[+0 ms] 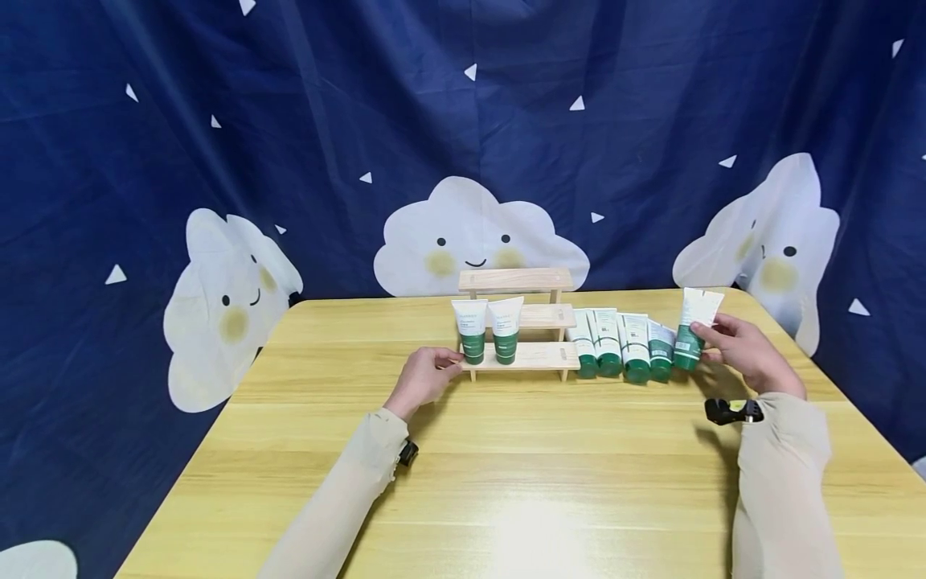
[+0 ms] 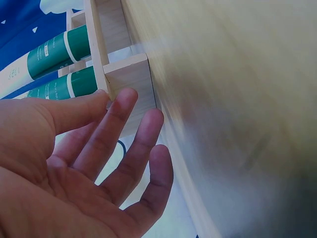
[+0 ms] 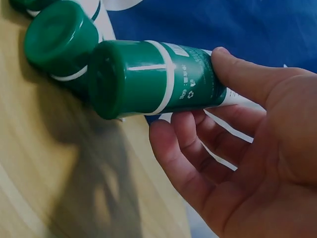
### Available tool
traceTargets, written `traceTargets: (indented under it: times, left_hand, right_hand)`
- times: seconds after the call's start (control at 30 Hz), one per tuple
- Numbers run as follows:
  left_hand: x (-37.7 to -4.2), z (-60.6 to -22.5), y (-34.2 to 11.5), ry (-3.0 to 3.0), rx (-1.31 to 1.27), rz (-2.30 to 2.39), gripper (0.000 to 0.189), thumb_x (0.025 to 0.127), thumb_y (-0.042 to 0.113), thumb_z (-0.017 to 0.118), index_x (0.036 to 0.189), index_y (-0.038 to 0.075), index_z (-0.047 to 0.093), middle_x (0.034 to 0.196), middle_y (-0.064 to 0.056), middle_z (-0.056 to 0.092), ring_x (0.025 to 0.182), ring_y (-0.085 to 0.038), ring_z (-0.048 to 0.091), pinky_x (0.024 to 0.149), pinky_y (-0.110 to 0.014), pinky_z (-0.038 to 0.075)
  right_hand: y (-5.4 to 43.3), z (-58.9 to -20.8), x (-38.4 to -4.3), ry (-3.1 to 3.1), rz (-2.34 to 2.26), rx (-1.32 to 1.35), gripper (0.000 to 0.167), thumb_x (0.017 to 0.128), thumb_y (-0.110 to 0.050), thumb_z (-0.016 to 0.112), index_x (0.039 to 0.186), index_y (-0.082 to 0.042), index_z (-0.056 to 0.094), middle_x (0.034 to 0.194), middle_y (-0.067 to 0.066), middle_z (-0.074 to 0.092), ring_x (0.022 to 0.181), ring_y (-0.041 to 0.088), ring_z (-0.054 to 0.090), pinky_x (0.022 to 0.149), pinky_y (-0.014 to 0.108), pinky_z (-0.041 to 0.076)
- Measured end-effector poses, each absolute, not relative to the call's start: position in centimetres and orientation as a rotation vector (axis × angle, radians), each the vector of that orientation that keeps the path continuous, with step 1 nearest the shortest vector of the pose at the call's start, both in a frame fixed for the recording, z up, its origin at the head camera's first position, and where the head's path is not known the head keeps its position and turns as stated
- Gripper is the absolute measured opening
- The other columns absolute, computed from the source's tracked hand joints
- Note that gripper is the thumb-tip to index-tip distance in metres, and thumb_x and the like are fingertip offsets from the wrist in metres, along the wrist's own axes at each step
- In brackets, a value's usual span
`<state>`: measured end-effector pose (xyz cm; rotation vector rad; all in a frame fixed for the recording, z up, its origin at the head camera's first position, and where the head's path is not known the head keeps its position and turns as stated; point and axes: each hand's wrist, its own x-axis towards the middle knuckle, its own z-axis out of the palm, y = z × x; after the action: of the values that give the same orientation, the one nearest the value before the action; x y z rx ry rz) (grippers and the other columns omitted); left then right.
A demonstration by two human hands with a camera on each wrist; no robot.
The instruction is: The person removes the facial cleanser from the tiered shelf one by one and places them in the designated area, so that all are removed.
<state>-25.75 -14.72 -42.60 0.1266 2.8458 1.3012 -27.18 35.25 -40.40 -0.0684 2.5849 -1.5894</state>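
My right hand [image 1: 748, 354] grips a white and green squeeze tube [image 1: 696, 330] between thumb and fingers, at the right end of a row of similar tubes. Its green cap [image 3: 106, 79] points down toward the table, seen close in the right wrist view. At the left end of a three-step wooden rack [image 1: 528, 355], my left hand [image 1: 427, 376] pinches the lowest step's corner with thumb and index finger; the other fingers are loosely bent. Two tubes, a left one [image 1: 473, 334] and a right one [image 1: 506, 331], stand caps down on that lowest step.
Several tubes [image 1: 635, 346] lean side by side, caps toward me, just right of the rack. The wooden table [image 1: 550, 482] reaches back to a dark blue curtain [image 1: 333, 96] printed with clouds. The rack's upper two steps [image 1: 515, 279] rise toward the curtain.
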Motion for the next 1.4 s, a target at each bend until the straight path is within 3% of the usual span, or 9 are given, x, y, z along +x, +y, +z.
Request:
traceTargets:
  times: [0.53, 0.83, 0.93, 1.17, 1.4]
  left_hand:
    - [-25.6, -42.4, -14.5, 2.852, 0.134, 1.304, 0.013, 0.095, 0.014, 0.072, 0.106, 0.014, 0.079, 0.099, -0.003, 0.076, 0.089, -0.018, 0.067, 0.076, -0.033, 0.049]
    - [-25.6, -42.4, -14.6, 2.854, 0.144, 1.3, 0.014, 0.095, 0.014, 0.072, 0.106, 0.013, 0.08, 0.098, -0.003, 0.076, 0.089, -0.017, 0.067, 0.076, -0.033, 0.049]
    - [-25.7, -42.5, -14.6, 2.858, 0.149, 1.3, 0.014, 0.095, 0.014, 0.072, 0.106, 0.013, 0.08, 0.098, -0.003, 0.076, 0.088, -0.017, 0.067, 0.076, -0.033, 0.049]
    - [-25.7, -42.4, -14.6, 2.853, 0.137, 1.306, 0.013, 0.095, 0.014, 0.072, 0.105, 0.014, 0.08, 0.097, -0.002, 0.076, 0.089, -0.016, 0.067, 0.077, -0.032, 0.048]
    - [-25.7, -42.6, -14.6, 2.848, 0.125, 1.306, 0.014, 0.095, 0.014, 0.072, 0.107, 0.013, 0.079, 0.098, -0.003, 0.076, 0.089, -0.017, 0.066, 0.076, -0.033, 0.049]
  right_hand:
    - [35.5, -42.1, -27.6, 2.474, -1.568, 0.045, 0.064, 0.109, -0.033, 0.048, 0.14, 0.021, 0.03, 0.09, -0.011, 0.063, 0.08, 0.0, 0.063, 0.078, 0.025, 0.059]
    - [35.4, -42.6, -27.8, 2.374, -1.643, 0.176, 0.082, 0.108, -0.032, 0.049, 0.151, 0.022, 0.005, 0.085, -0.012, 0.06, 0.076, -0.002, 0.061, 0.073, 0.021, 0.058]
    - [35.4, -42.7, -27.8, 2.402, -1.594, 0.243, 0.085, 0.107, -0.036, 0.051, 0.152, 0.02, 0.007, 0.092, -0.007, 0.058, 0.077, -0.002, 0.06, 0.075, 0.022, 0.058]
    - [35.4, -42.7, -28.0, 2.488, -1.444, 0.322, 0.088, 0.105, -0.042, 0.054, 0.154, 0.017, 0.012, 0.13, 0.023, 0.049, 0.084, 0.0, 0.058, 0.079, 0.024, 0.058]
    - [35.2, -42.4, -27.7, 2.482, -1.43, 0.319, 0.088, 0.106, -0.039, 0.052, 0.154, 0.018, 0.006, 0.143, 0.034, 0.038, 0.091, 0.005, 0.056, 0.082, 0.026, 0.059]
